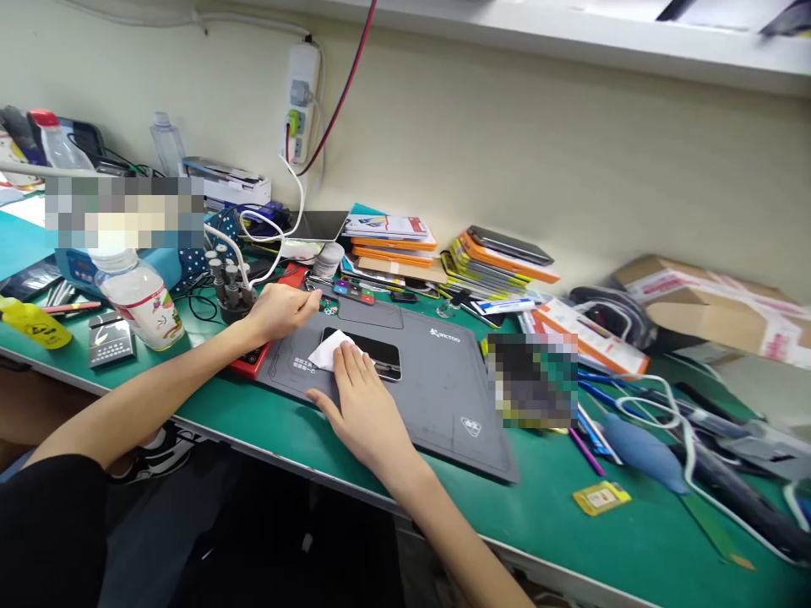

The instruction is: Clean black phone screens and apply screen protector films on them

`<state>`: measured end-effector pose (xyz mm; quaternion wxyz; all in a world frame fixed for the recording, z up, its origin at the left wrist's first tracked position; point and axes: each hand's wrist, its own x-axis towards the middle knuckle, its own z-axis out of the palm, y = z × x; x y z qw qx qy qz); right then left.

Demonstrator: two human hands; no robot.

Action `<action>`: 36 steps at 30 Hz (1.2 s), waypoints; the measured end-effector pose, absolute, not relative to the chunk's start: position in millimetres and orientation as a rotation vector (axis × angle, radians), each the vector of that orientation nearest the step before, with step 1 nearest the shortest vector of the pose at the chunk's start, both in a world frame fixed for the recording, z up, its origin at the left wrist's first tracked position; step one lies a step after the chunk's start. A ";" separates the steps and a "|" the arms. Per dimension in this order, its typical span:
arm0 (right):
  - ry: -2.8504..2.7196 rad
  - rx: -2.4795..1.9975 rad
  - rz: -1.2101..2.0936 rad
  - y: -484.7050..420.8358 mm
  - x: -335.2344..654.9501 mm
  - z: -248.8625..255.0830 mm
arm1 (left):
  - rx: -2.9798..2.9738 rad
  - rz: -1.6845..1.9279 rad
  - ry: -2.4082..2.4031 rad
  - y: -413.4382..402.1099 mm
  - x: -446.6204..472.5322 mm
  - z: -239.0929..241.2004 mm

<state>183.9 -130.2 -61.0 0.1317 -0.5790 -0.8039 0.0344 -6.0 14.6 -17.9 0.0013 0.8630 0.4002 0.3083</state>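
Note:
My right hand (366,407) lies with its fingers stretched out over a white tissue (328,350), pressing it onto a phone (380,353). The phone rests dark screen up on a grey work mat (437,405), its left part covered by the tissue and fingers. Left of and above the phone, my left hand (285,311) is closed, fingers curled inward, over the mat's left edge. Whether anything is inside that fist is hidden. Beneath the left wrist a red device (248,365) shows in part. A strip of small coloured tiles (353,291) lies beyond the left hand.
A bottle (144,300), a cigarette pack (111,339) and a tool stand (226,283) crowd the left. Stacked boxes (393,245) line the wall. At right lie a blue air blower (643,447), a yellow lighter (601,497), cables and a cardboard box (715,295).

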 end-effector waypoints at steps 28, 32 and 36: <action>-2.286 -1.699 -0.019 -130.0 146.5 -52.1 | 2.763 0.930 1.335 23.0 -6.3 -13.9; -2.290 -1.715 0.041 -107.8 155.6 -46.3 | 2.737 0.901 1.390 20.9 -5.7 -11.0; -2.284 -1.699 0.006 -126.0 173.8 -55.6 | 2.753 0.841 1.409 17.2 -3.8 -9.6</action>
